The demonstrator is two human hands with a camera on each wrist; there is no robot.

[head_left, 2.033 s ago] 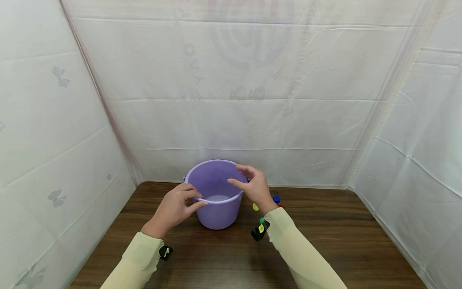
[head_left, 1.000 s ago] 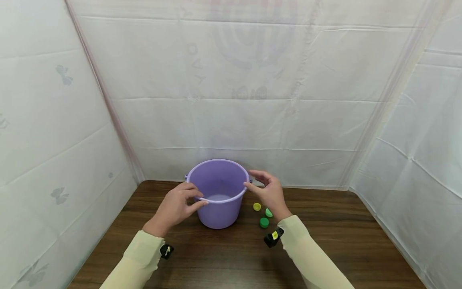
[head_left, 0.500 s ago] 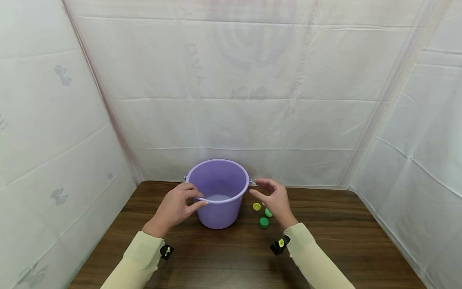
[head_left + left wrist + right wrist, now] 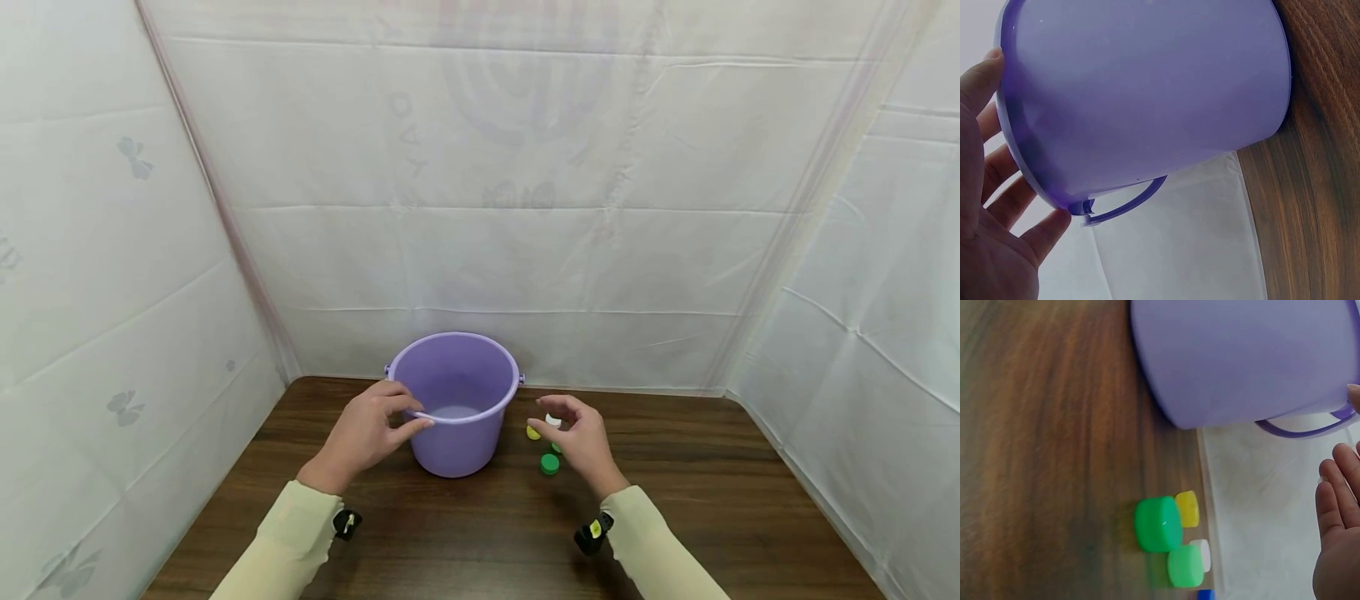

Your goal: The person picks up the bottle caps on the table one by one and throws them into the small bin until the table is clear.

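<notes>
On a dark brown wood-grain tabletop, just before a white fabric wall, a purple plastic bucket stands upright, its curved purple handle hanging on the far side. The left hand grips the near left part of its rim, thumb outside and fingers over the inner edge. To the right of the bucket, the right hand is held well spread, thumb and fingers curved gently apart around bare space, gripping nothing, and away from the bucket's wall. Below it lies a cluster of small round caps: a yellow one nearest the bucket, a white one, a pale green one partly hidden by the hand, and a dark green one nearest the person. The right wrist view also shows a blue one at its lower edge.
</notes>
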